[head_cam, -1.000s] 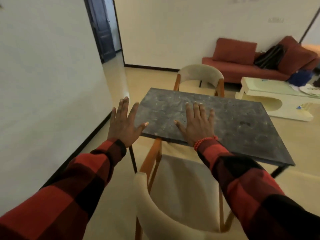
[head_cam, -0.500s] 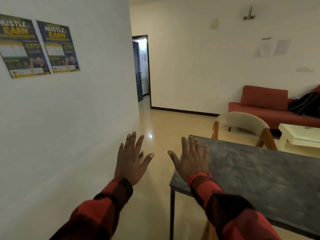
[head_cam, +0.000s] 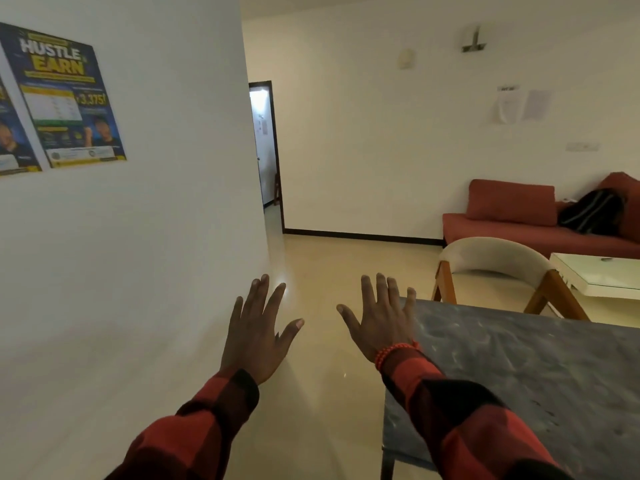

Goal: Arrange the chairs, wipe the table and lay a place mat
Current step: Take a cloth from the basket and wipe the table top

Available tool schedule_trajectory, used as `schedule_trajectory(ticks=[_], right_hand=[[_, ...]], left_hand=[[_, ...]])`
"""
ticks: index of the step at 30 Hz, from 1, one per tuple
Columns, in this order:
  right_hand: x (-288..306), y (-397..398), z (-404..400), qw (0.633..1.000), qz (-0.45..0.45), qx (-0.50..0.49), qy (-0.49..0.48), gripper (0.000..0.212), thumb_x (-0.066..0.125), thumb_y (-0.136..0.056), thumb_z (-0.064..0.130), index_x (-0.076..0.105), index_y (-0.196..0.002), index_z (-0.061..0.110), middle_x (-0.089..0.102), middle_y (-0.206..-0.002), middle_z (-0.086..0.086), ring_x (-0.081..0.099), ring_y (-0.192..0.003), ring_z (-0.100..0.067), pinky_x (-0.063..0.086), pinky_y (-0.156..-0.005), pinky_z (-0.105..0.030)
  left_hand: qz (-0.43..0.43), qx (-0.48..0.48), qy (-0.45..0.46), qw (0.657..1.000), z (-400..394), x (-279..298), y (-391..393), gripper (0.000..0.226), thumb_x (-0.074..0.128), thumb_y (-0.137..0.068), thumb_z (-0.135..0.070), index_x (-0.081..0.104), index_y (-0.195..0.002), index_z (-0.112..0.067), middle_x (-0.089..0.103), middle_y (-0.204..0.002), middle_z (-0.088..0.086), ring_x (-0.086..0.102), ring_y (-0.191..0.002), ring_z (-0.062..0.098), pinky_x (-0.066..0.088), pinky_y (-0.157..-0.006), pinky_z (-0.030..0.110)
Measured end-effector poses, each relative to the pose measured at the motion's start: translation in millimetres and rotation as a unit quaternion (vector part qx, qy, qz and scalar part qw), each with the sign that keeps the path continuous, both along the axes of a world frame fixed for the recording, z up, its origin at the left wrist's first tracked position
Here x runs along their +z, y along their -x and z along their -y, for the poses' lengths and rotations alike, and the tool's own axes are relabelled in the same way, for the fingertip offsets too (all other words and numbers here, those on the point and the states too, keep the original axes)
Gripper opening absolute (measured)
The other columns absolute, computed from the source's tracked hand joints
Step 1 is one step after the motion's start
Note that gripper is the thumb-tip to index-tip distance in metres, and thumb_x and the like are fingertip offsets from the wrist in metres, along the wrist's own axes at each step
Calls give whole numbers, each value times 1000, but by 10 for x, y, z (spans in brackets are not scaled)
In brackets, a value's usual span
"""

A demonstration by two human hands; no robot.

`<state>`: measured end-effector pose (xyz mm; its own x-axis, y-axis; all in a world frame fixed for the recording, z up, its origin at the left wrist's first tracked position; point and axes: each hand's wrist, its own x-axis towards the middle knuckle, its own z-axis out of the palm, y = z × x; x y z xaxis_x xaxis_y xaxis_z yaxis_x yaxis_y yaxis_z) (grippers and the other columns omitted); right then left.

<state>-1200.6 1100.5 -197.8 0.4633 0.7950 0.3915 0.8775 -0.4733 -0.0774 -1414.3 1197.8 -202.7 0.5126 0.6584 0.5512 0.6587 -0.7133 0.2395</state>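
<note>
Both hands, left hand (head_cam: 254,336) and right hand (head_cam: 379,320), were spread with straight fingers, holding nothing, beside the dark tabletop (head_cam: 540,368).

The dark marbled table (head_cam: 540,368) stands on the glossy cream floor (head_cam: 318,393); its top bears faint smudges, perhaps dust. 1 cream chair (head_cam: 495,261) with wooden legs stands at its far edge.

The table (head_cam: 540,375) has a dark grey, marbled top (faint pale swirls run across it) and fills the lower right, its near left corner on a thin dark leg. At its far edge stands a chair (head_cam: 498,261), upright, with a curved cream backrest on slanted orange-brown wooden legs; its seat is hidden.
</note>
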Motion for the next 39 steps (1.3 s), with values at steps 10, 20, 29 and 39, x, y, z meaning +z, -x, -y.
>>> schedule_trajectory(ticks=[10, 20, 29, 39], right_hand=[[-223, -829, -2045, 999, 9, -21, 27, 82, 23, -97, 70, 21, -160, 17, 24, -165, -18, 20, -152, -39, 5, -119, -67], [-407, -1902, -3598, 994, 4, -99, 43, 81, 23, -99, 69, 15, -160, 18, 18, -167, -17, 15, -154, -38, 3, -120, -65], [-395, -3014, -5083, 981, -25, -189, 41, 78, 23, -100, 67, 13, -161, 19, 17, -167, -15, 14, -154, -36, 3, -121, -63], [-667, -4791, -6303, 959, -44, -275, 46, 77, 26, -100, 67, 19, -159, 18, 25, -165, -16, 21, -152, -38, 8, -120, -64]], left_hand=[[-15, -21, 12, 1000, -2308, -17, -874, 78, 35, -94, -69, 31, -157, -23, 11, -169, 5, 4, -156, 19, 6, -124, 40], [-19, -85, 16, 996, -4372, -306, -2103, 73, 45, -96, -62, 35, -156, -23, 14, -169, 5, 8, -156, 21, 9, -124, 44], [-36, -160, 41, 986, -6290, -327, -3573, 78, 31, -92, -68, 34, -156, -23, 11, -169, 5, 5, -156, 21, 8, -125, 45], [-66, -267, 31, 961, -7537, -509, -5796, 73, 39, -98, -62, 28, -159, -24, 4, -170, 4, -3, -156, 18, 2, -126, 42]])
